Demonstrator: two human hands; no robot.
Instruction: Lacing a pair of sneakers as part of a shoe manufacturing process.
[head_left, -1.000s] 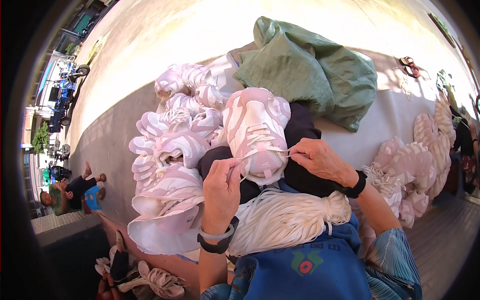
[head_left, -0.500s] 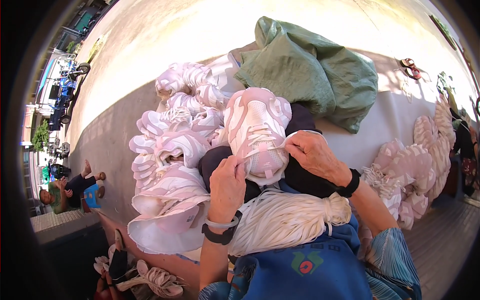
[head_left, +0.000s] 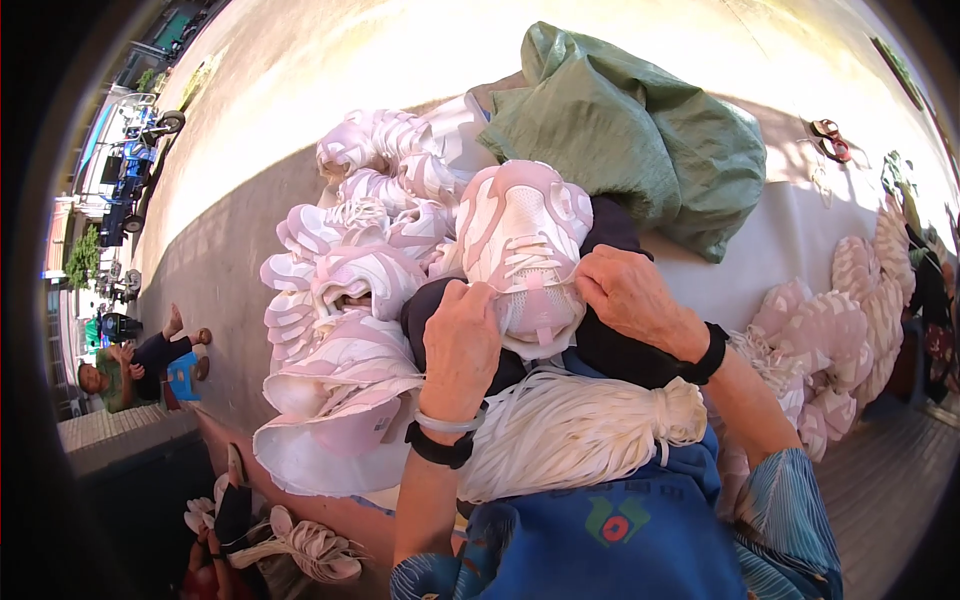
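A white and pink sneaker upper [head_left: 522,215] rests across my dark-trousered knees, toe end pointing away from me. White lace is threaded through its upper eyelets. At the left edge of its opening, my left hand [head_left: 462,335] pinches one end of the shoelace [head_left: 530,289]. On the opposite edge my right hand [head_left: 638,300] is closed on the other end, fingers bent; the lace inside both hands is mostly hidden. A thick bundle of loose white laces [head_left: 575,435] lies on my lap over a blue apron [head_left: 620,545].
Stacked uppers [head_left: 345,375] crowd my left side, and more piles [head_left: 815,335] stand at the right. Behind the knees lies a green sack [head_left: 650,140]. Red sandals [head_left: 829,141] are far right. Someone sits at far left [head_left: 130,378]; another person's uppers [head_left: 318,548] show lower left.
Both hands have risen slightly along with the upper, still at either side of its opening. The whole view has shifted a little.
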